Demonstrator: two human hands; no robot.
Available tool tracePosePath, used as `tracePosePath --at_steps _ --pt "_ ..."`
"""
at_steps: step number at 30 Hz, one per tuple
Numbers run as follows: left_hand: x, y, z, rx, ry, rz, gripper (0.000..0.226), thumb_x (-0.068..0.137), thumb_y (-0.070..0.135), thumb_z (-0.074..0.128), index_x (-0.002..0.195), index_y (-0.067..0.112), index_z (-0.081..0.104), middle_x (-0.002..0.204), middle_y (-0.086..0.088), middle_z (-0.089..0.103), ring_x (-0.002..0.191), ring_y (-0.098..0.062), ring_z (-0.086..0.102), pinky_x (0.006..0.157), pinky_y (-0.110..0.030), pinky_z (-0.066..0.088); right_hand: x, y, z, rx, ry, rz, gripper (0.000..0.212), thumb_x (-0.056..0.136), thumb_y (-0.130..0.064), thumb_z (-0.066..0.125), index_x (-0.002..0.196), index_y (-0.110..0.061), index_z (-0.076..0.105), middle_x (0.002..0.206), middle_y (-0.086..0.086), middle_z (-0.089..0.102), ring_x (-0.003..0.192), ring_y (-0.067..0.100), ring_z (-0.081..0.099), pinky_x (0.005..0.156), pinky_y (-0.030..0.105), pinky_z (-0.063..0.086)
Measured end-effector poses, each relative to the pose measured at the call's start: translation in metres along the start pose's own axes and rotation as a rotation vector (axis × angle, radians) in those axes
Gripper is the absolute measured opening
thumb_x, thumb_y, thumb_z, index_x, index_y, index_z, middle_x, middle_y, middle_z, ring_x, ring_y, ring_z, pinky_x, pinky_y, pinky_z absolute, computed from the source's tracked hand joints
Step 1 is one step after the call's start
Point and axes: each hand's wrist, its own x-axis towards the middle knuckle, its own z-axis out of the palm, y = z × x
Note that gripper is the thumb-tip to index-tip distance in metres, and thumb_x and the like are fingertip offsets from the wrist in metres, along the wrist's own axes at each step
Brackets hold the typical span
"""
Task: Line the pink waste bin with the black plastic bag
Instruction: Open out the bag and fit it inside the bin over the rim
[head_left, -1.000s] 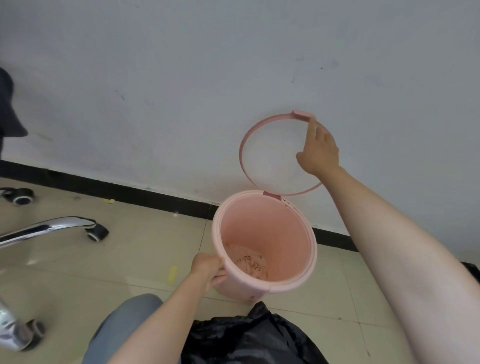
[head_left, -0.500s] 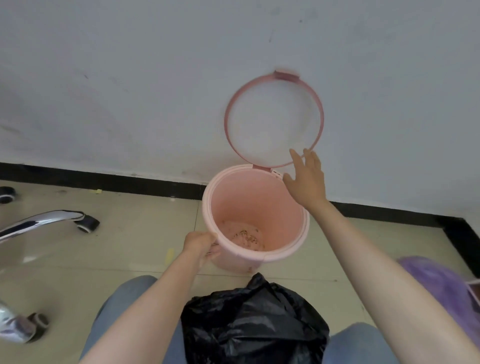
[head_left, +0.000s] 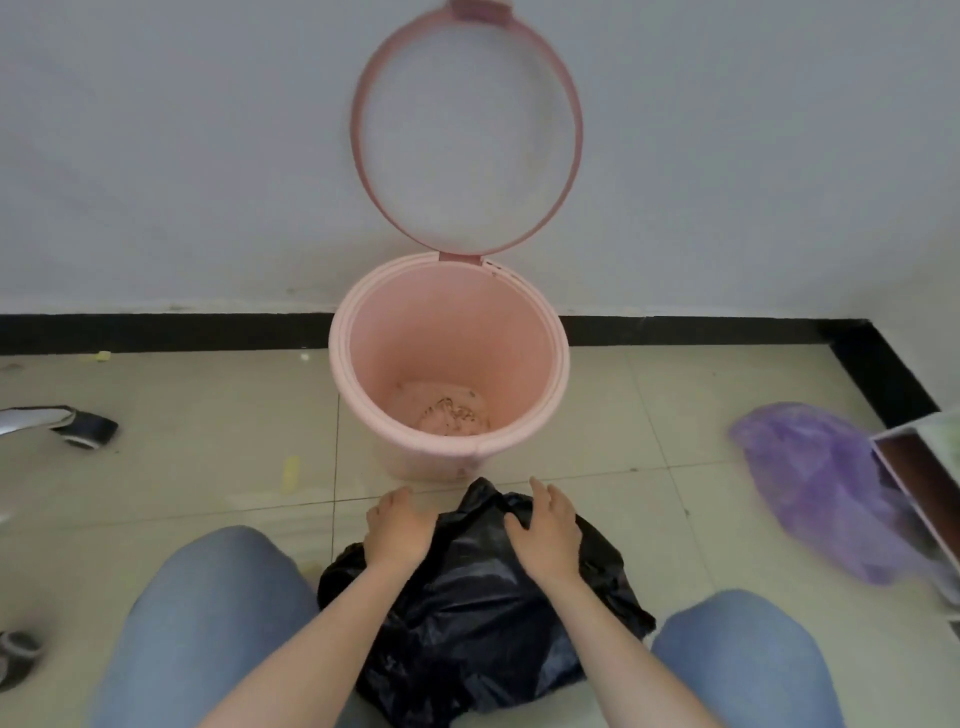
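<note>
The pink waste bin (head_left: 338, 379) stands on the tiled floor against the white wall, with its ring lid (head_left: 359, 130) swung up and leaning on the wall. Some brownish debris (head_left: 452, 415) lies at its bottom. The crumpled black plastic bag (head_left: 467, 613) lies on the floor between my knees, just in front of the bin. My left hand (head_left: 397, 530) rests on the bag's upper left edge. My right hand (head_left: 545, 530) lies flat on its top with the fingers spread. Neither hand touches the bin.
A purple plastic bag (head_left: 831, 483) lies on the floor at the right beside a box (head_left: 919, 483). A chair leg with a caster (head_left: 85, 428) reaches in from the left. A black skirting strip (head_left: 156, 332) runs along the wall. Small yellow scraps (head_left: 291, 473) dot the tiles.
My right hand let go of the lid and my left hand left the bin's rim. Both came down onto the black bag. The lid stays up and my view tilted down.
</note>
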Motion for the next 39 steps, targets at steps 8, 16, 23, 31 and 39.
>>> tracePosePath --at_steps 8,16,23,31,39 --pt "0.008 -0.019 0.033 0.504 -0.333 -0.037 0.048 0.083 0.042 0.047 0.126 0.022 0.042 0.125 -0.005 0.057 0.12 -0.028 0.048 0.108 -0.05 0.026 -0.017 0.043 0.031 -0.526 -0.389 -0.265 0.083 0.084 -0.022 0.06 0.145 -0.019 0.004 0.152 0.015 0.017 0.142 0.031 0.01 0.114 0.055 0.008" --pt "-0.003 -0.001 0.048 0.425 -0.336 0.067 0.019 0.083 0.021 0.054 0.069 0.026 0.042 0.069 0.009 0.046 0.086 -0.02 0.052 0.082 -0.032 0.037 -0.007 0.066 0.003 -0.535 -0.109 -0.244 0.033 0.077 -0.003 0.057 0.109 -0.011 0.059 0.111 0.012 0.059 0.111 0.028 0.049 0.097 0.043 0.036" --pt "-0.031 0.066 0.057 0.157 -0.314 0.273 0.022 0.086 0.016 0.055 0.106 0.012 0.064 0.105 -0.007 0.065 0.103 -0.025 0.06 0.086 -0.03 0.047 0.007 0.104 -0.086 -0.53 0.229 -0.19 0.038 0.032 0.012 0.076 0.061 -0.011 0.068 0.064 0.008 0.069 0.061 0.034 0.064 0.048 0.035 0.05" --pt "-0.087 0.166 0.028 -0.254 -0.248 0.582 0.027 0.088 0.017 0.056 0.114 0.011 0.061 0.094 0.0 0.059 0.091 -0.015 0.055 0.08 -0.02 0.04 -0.02 0.114 -0.221 -0.243 0.697 0.019 0.033 0.074 0.018 0.049 0.097 -0.001 0.064 0.124 0.024 0.055 0.115 0.042 0.045 0.079 0.047 0.047" --pt "-0.122 0.205 -0.092 -0.736 -0.008 0.784 0.019 0.084 0.006 0.06 0.08 0.023 0.067 0.076 0.008 0.067 0.069 -0.003 0.061 0.068 -0.014 0.049 -0.024 0.058 -0.29 0.059 1.026 -0.14 0.037 0.074 0.023 0.045 0.101 0.004 0.062 0.122 0.028 0.05 0.113 0.04 0.049 0.09 0.036 0.037"
